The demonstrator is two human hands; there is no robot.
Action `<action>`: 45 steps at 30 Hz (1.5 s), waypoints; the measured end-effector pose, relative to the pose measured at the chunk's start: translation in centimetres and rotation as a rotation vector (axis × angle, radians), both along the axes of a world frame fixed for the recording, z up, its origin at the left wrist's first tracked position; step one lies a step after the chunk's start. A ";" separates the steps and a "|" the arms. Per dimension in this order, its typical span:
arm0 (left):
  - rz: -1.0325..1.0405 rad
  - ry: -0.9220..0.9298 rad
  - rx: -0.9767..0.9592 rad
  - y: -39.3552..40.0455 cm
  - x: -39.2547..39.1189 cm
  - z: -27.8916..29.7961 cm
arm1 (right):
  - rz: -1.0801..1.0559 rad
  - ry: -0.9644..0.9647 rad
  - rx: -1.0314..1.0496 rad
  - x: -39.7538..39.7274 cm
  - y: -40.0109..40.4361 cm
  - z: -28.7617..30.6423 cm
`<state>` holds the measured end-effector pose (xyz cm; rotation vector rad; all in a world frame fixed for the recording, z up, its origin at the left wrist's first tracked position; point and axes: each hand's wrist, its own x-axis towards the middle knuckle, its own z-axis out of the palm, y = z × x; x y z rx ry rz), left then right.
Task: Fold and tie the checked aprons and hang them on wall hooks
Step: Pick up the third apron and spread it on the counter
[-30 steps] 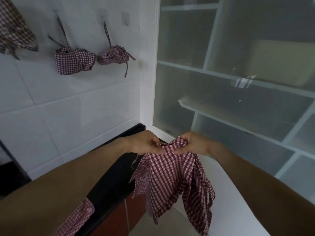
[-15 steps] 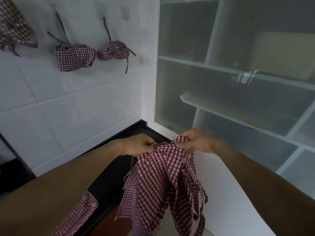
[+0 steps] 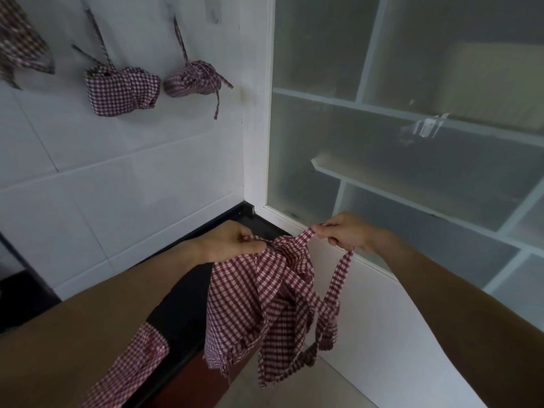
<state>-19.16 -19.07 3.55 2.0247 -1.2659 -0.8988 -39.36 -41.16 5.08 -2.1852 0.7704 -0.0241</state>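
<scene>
A red-and-white checked apron (image 3: 256, 304) hangs loose in front of me, held at its top edge by both hands. My left hand (image 3: 232, 242) pinches the cloth on the left. My right hand (image 3: 344, 231) grips the apron's strap (image 3: 338, 278), which loops down below it. On the white tiled wall, two tied apron bundles hang by their straps: one (image 3: 122, 91) on the left, another (image 3: 192, 79) to its right. A further checked apron (image 3: 20, 48) hangs at the top left edge. An unused wall hook (image 3: 212, 9) sits right of the bundles.
A frosted glass cabinet (image 3: 412, 128) with white shelves fills the right side. A black counter (image 3: 182, 304) runs along the wall below my arms. More checked cloth (image 3: 132, 369) lies under my left forearm.
My hands have moved apart. The right hand has drawn the strap out to the right, and the apron body has spread and dropped lower.
</scene>
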 end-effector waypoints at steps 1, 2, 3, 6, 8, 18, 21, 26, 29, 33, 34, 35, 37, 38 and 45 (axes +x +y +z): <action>-0.009 -0.024 -0.010 -0.1 0.2 0.0 | -0.011 0.016 -0.043 0.0 -0.1 -0.1; -0.019 -0.035 -0.014 -0.1 0.4 0.0 | -0.017 0.042 -0.095 0.0 -0.5 -0.4; -0.032 -0.032 -0.008 -0.1 0.6 0.0 | -0.020 0.081 -0.160 0.1 -0.8 -0.8; -0.029 0.021 -0.016 -0.4 0.5 0.0 | -0.044 0.156 -0.383 0.1 -0.4 -2.4; -0.003 0.112 -0.052 -0.8 0.1 -0.1 | -0.028 -0.059 -0.416 0.5 0.9 -3.5; -0.026 0.499 -0.015 -2.7 -0.5 0.4 | 0.251 -0.166 0.137 3.3 3.7 -3.9; -0.059 0.426 0.104 -2.5 -0.3 0.1 | 0.135 -0.288 0.048 3.0 2.4 -3.4; -0.066 0.508 0.142 -3.2 -1.0 -1.5 | 0.148 -0.334 -0.084 3.7 2.4 -2.9; -0.058 0.584 0.148 -3.8 -1.5 -2.3 | 0.280 -0.252 -0.061 3.7 2.2 -3.0; -0.006 0.801 0.113 -4.0 -1.9 -2.7 | 0.367 -0.253 -0.006 3.2 1.8 -3.0; 0.014 0.845 0.103 -4.1 -1.9 -2.8 | 0.385 -0.247 0.007 3.1 1.7 -2.9; 0.022 0.859 0.100 -4.3 -2.0 -2.7 | 0.402 -0.232 0.020 3.0 1.6 -2.9; 0.017 0.784 0.097 -4.8 -2.3 -2.5 | 0.445 -0.177 0.038 3.0 1.6 -2.7; 0.013 0.727 0.097 -5.0 -2.4 -2.4 | 0.460 -0.148 0.044 3.1 1.6 -2.6; 0.049 0.371 0.058 -6.1 -1.6 -0.2 | 0.227 -0.060 -0.018 3.3 1.0 -2.3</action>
